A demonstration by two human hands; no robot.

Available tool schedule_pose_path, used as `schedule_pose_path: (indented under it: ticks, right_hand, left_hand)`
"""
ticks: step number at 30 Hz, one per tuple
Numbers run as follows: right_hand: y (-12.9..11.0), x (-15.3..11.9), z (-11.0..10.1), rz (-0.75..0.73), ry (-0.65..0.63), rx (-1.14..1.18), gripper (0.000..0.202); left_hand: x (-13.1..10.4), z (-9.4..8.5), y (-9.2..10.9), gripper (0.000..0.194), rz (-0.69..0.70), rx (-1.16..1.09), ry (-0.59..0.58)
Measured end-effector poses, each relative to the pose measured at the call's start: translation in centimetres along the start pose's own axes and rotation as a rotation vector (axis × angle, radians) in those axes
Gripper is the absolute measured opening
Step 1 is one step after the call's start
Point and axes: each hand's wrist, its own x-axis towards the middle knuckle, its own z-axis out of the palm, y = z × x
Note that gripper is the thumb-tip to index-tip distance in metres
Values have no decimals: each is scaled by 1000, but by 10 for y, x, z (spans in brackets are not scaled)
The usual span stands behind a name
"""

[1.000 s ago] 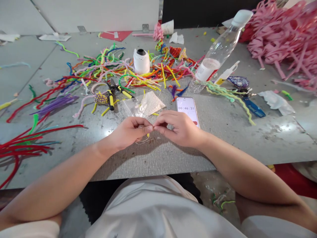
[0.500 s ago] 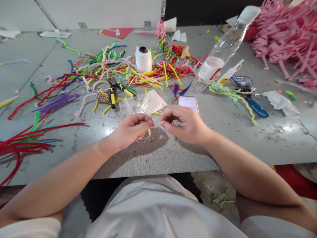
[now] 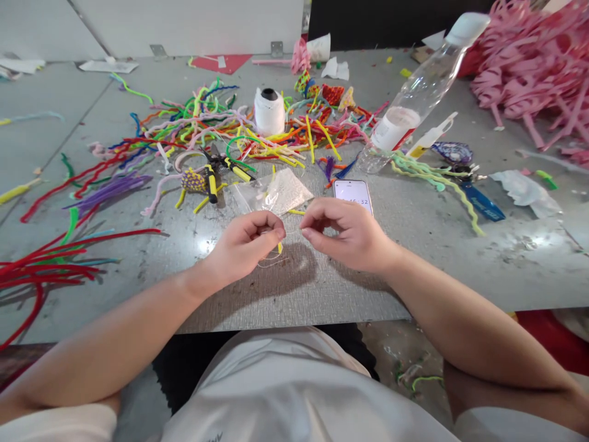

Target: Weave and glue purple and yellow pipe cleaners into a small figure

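My left hand [image 3: 251,242] is closed, thumb against the bent fingers, on a thin pale thread [image 3: 272,264] that loops down below it. A short gap to the right, my right hand [image 3: 345,233] is pinched at thumb and forefinger; whatever sits between those tips is too small to make out. Just beyond the hands lies a clear plastic bag [image 3: 289,187] of small whitish beads. A phone [image 3: 352,190] showing a running time lies partly behind my right hand. Yellow-handled pliers [image 3: 211,181] rest beside a small purple-and-yellow patterned piece [image 3: 192,180].
A white thread spool [image 3: 269,113] stands among many coloured pipe cleaners [image 3: 202,123]. Red pipe cleaners [image 3: 50,264] lie at the left. A clear bottle [image 3: 414,92] leans at the right, near keys with a blue strap [image 3: 481,199]. Pink strips [image 3: 529,73] are heaped at the back right.
The gap between my hands has widened slightly. The thread that ran between their fingertips no longer shows there. The whole view has shifted a little.
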Motion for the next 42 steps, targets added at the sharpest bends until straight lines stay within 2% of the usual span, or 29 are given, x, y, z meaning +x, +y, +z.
schedule_pose_path:
  ticks: [4,11,16,23,34,42]
  right_hand:
    - [-6,-1,2,91,-1,88,3]
    - [-16,-3,4,321,-78,346,15]
    - [-17,-5,7,364,-116,491,17]
    - [-18,-6,10,383,-130,539,25]
    - [-15,-4,13,445,-105,736,19]
    - [-14,-5,15,479,-92,714,22]
  left_hand:
    - [-10,3,5,11,217,206,62]
    - [-21,7,4,13,568,478,143]
    - [-28,6,5,10,748,699,236]
    - [-26,6,5,8,864,821,292]
    - [-24,6,1,7,891,845,298]
    - [-26,6,2,6,886,849,309]
